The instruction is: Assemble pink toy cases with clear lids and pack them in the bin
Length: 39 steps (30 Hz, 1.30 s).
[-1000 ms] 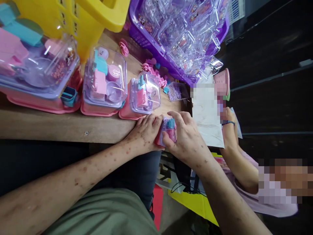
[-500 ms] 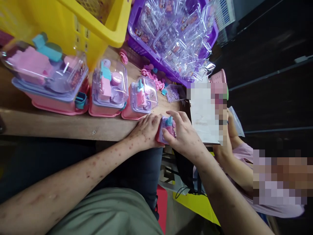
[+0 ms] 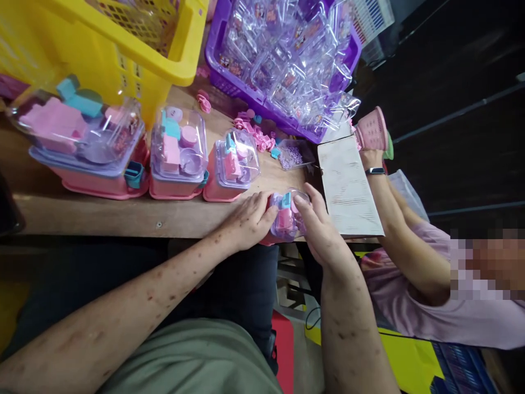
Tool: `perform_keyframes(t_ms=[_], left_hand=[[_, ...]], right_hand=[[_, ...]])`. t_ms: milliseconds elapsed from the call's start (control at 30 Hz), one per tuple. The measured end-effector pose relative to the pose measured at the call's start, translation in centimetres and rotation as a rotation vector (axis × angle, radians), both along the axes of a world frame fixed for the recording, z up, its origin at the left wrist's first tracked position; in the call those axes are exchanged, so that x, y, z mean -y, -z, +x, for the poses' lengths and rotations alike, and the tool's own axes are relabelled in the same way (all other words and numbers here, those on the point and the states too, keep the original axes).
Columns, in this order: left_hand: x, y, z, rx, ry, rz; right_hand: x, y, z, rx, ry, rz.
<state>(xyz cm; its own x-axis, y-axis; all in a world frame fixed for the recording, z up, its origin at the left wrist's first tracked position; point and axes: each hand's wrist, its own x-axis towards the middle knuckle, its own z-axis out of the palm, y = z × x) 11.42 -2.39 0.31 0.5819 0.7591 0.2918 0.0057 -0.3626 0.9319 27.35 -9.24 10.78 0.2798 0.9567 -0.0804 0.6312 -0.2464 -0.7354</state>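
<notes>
At the table's front edge sits a small pink toy box [image 3: 286,219] with a lilac top, pink and teal toy pieces and a clear lid over them. My left hand [image 3: 254,221] grips its left side, thumb toward the front. Around the right side of the clear lid, my right hand [image 3: 322,227] is curved, fingers at the far corner. Part of the box is hidden by both hands. To the left stand three like boxes in a row: a small one [image 3: 232,169], a middle one [image 3: 178,153] and a large one [image 3: 88,142].
A yellow basket [image 3: 180,68] and a purple basket [image 3: 279,112] of clear lids stand behind. Loose pink pieces [image 3: 258,134] and a tray of lilac bits [image 3: 293,155] lie nearby. White card [image 3: 348,186] is at right, beside a co-worker's arm [image 3: 385,202] and a pink basket [image 3: 372,131].
My right hand has moved from over the top of the box to its right side, showing more of the lid. The view has shifted slightly, and the co-worker's arm is more visible.
</notes>
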Motion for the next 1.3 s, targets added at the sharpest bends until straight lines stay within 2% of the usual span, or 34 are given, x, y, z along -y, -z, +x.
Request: perform_keyframes(t_ms=[100, 200, 533, 833, 967, 1100, 1200, 1300], left_hand=[[-0.1, -0.2, -0.3, -0.017, 0.031, 0.000], [-0.2, -0.2, -0.4, -0.009, 0.076, -0.039], [-0.3, 0.4, 0.1, -0.007, 0.066, -0.069], [-0.1, 0.4, 0.4, -0.060, 0.029, -0.077], [-0.4, -0.1, -0.1, -0.045, 0.076, -0.083], [-0.8, -0.4, -1.9, -0.088, 0.155, -0.126], [-0.5, 0.3, -3.0, -0.112, 0.180, -0.007], [0.4, 1.5, -2.7, -0.087, 0.056, 0.187]], right_hand=[[0.6, 0.2, -0.2, -0.183, 0.099, -0.049], [0.7, 0.1, -0.5, -0.229, 0.100, -0.040], [0.4, 0.2, -0.8, -0.134, 0.139, -0.040], [0.4, 0.5, -1.2, -0.085, 0.133, -0.028], [0.7, 0.8, -1.0, -0.093, 0.159, -0.015], [0.8, 0.8, -0.3, -0.221, 0.076, 0.006], [0.3, 0.7, 0.4, -0.356, 0.049, -0.012], [-0.4, 0.8, 0.9, -0.429, 0.062, -0.032]])
